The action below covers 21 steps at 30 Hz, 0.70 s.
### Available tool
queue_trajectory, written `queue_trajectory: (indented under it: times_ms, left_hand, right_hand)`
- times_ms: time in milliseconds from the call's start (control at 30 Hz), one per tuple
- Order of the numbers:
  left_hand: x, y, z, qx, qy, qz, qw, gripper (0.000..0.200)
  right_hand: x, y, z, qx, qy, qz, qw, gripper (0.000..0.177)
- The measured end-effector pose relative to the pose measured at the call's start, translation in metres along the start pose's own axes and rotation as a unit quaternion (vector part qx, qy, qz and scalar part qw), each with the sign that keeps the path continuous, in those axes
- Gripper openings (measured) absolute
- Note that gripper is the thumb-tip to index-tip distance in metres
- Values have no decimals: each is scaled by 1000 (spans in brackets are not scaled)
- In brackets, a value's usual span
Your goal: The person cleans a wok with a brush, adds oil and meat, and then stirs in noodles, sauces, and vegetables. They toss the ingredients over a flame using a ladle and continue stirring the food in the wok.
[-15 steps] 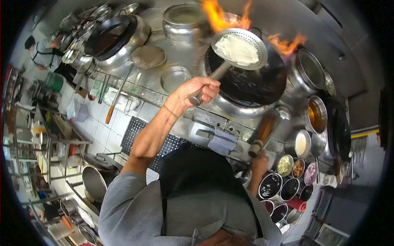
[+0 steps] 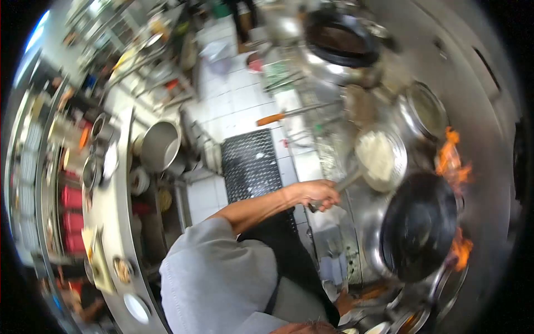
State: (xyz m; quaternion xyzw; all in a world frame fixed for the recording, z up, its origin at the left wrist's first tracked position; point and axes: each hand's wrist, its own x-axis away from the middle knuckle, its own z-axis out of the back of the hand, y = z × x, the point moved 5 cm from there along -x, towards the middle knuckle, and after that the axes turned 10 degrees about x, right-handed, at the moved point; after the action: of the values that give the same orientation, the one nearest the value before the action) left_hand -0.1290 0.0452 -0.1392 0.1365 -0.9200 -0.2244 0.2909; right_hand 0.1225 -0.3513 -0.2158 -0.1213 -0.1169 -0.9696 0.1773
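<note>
Seen at 9 o'clock, from the left hand's place: shelves (image 2: 25, 167) with stacked plates (image 2: 26, 195), then red containers (image 2: 72, 209). At 8 o'clock, along the pale tabletop (image 2: 109, 209), a yellow board (image 2: 97, 264) and a white bowl (image 2: 137, 308). Toward 10 o'clock, a deep pot (image 2: 160, 146), then a black mat (image 2: 253, 161) on the tiled floor. At 11 o'clock, an orange-handled tool (image 2: 271, 119).

Reaching from the grey sleeve (image 2: 217, 261), with the bare left forearm (image 2: 256, 209) slanting toward 2 o'clock. Curls the left hand (image 2: 321, 195) shut round the strainer's handle (image 2: 349, 179), with the handle's butt poking out below the fist.

Rests the right hand (image 2: 345, 303) low, between 5 and 6 o'clock, near a brown bar (image 2: 374, 292); too blurred and small to tell how far open or what is held.

Holds the strainer (image 2: 399, 161) out at 2 o'clock from the left hand, heaped with pale food (image 2: 375, 156). Just past it at 1 o'clock, a round pan (image 2: 425, 111). At 5 o'clock from the strainer, a large black wok (image 2: 420, 225), with flames (image 2: 453, 161) beyond its rim at 1 and 4 o'clock.
</note>
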Motion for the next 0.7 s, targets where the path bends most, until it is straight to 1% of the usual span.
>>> queue_trajectory:
  times_ms: [33,100,167,200,267,300,333,400,433,467,533,567,600,633,667,700]
  left_hand:
    - [2,3,3,25,-6,-7,1000,15]
    - [-5,5,18,73,-4,-22,997,15]
    - [-34,-16,34,51,-43,27,997,16]
    - [-41,-19,42,78,-40,18,996,16]
    - [-52,-23,52,47,-64,12,997,15]
    - [-53,-22,57,32,-65,32,997,16]
    - [-52,-18,60,41,-62,26,997,16]
    - [-48,-15,62,42,-62,46,996,18]
    - [-49,-13,62,18,-77,62,995,21]
    - [-48,-15,62,28,-74,57,995,21]
    - [-30,-4,58,28,-35,45,998,31]
    - [-28,-6,62,36,-28,36,998,31]
    - [-27,-5,70,-84,15,-32,996,36]
    - [-25,-5,78,-202,61,-95,973,42]
    - [-24,-15,88,-195,69,-101,973,42]
    - [-20,-13,102,-319,123,-193,920,44]
  right_hand:
    - [-9,5,5,14,0,14,1000,91]
    - [-30,1,29,-8,-3,61,998,86]
    - [-63,2,70,-38,-4,113,993,81]
    - [-81,-1,94,-60,-9,135,989,78]
    - [-112,-15,136,-108,-38,168,979,74]
    - [-128,-25,152,-128,-48,179,974,71]
    - [-144,-34,166,-145,-64,184,970,69]
    - [-167,-52,187,-178,-103,198,958,65]
    - [-177,-61,196,-188,-122,200,954,63]
    - [-186,-66,204,-193,-140,200,950,60]
    - [-199,-83,216,-204,-174,202,942,56]
    - [-209,-86,218,-209,-199,202,936,54]
    - [-216,-96,221,-209,-213,208,931,53]
    - [-223,-104,223,-210,-234,213,925,51]
    - [-227,-113,227,-208,-254,219,919,49]
    - [-233,-117,230,-217,-274,218,911,47]
